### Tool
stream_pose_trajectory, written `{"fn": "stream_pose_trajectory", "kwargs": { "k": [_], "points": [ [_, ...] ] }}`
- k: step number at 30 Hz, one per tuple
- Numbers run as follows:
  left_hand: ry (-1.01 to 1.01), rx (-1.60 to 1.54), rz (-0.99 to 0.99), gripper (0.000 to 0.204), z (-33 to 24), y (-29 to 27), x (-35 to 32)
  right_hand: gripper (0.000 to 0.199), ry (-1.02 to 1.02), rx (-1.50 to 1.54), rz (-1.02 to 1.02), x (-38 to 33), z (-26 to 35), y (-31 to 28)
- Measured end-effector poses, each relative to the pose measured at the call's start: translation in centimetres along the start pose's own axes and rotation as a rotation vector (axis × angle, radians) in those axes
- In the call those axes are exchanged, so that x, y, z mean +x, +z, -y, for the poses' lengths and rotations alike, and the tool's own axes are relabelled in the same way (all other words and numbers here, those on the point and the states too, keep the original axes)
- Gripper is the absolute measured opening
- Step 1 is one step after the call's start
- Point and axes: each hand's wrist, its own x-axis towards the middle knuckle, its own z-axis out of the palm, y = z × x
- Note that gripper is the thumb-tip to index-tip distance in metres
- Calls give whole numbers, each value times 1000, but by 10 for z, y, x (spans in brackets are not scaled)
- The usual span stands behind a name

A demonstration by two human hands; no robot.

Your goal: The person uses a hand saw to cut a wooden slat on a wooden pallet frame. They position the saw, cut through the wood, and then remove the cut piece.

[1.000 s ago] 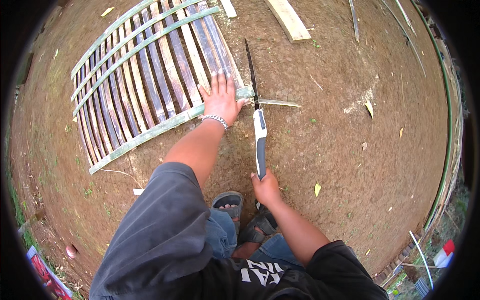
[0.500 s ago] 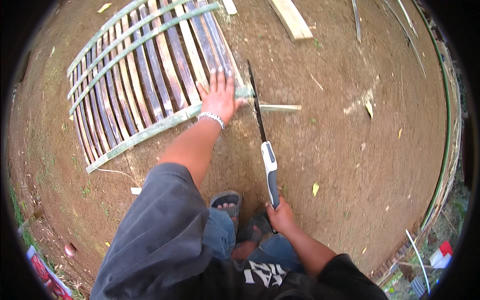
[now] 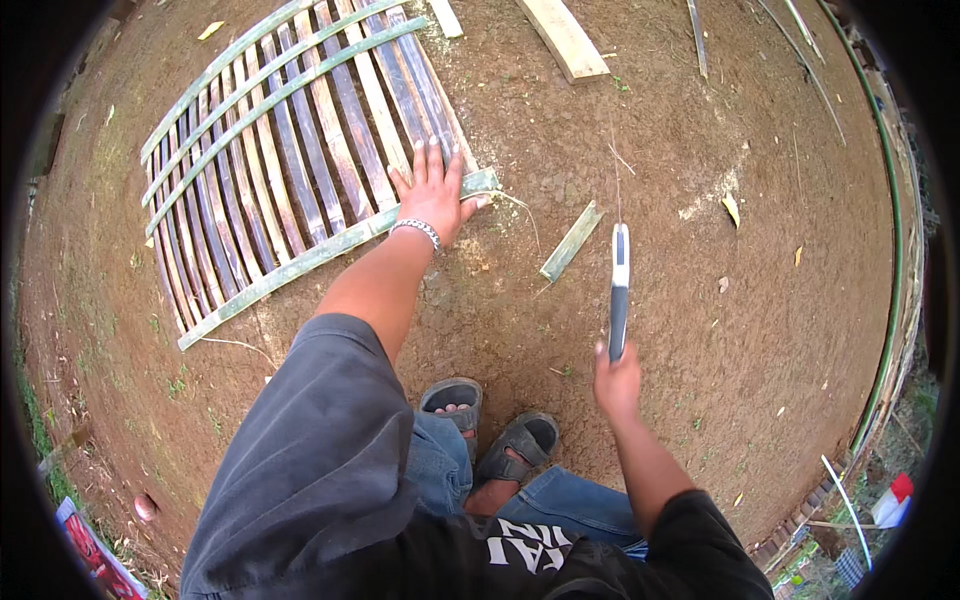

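Observation:
A panel of bamboo slats (image 3: 328, 110) joined by green crosspieces lies on the ground at the upper left. My left hand (image 3: 432, 200) rests palm down on its near right corner, fingers spread over the slats and the near green rail (image 3: 290, 268). Out to the right, apart from the panel, my right hand (image 3: 618, 380) grips the grey-and-white handle of a hand saw (image 3: 620, 285). The saw points away from me, its thin blade seen nearly edge-on. Between the rail's end and the saw, a short split bamboo offcut (image 3: 572, 242) lies on the soil.
A wooden plank (image 3: 565, 38) lies beyond the panel, with a smaller pale piece (image 3: 446, 17) beside it. Thin strips (image 3: 698, 38) are scattered at the far right. A green hose-like line (image 3: 893, 250) curves along the right edge. My sandalled feet (image 3: 520, 447) stand close by.
The saw has left the rail's end and swung right and away from me with my right hand. The bamboo offcut now lies turned on the ground. My left hand stays in place.

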Motion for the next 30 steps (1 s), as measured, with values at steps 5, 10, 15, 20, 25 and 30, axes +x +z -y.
{"fn": "stream_pose_trajectory", "kwargs": {
  "k": [5,10,15,20,25,30],
  "points": [
    [85,-83,-58,86,28,5,-9,52,23,-195,-178,105,4,6],
    [5,11,16,85,59,11,-37,60,-492,-318,-243,129,91,41],
    [-23,-70,62,76,66,17,-34,40,-628,-362,-24,140,183,96],
    [-54,-158,162,69,70,11,-34,26,-500,-322,209,119,202,106],
    [-79,-182,178,68,69,9,-32,26,-505,-133,291,111,199,123],
    [-101,-179,190,66,67,8,-32,28,-553,-246,441,119,210,107]
  ]
}}
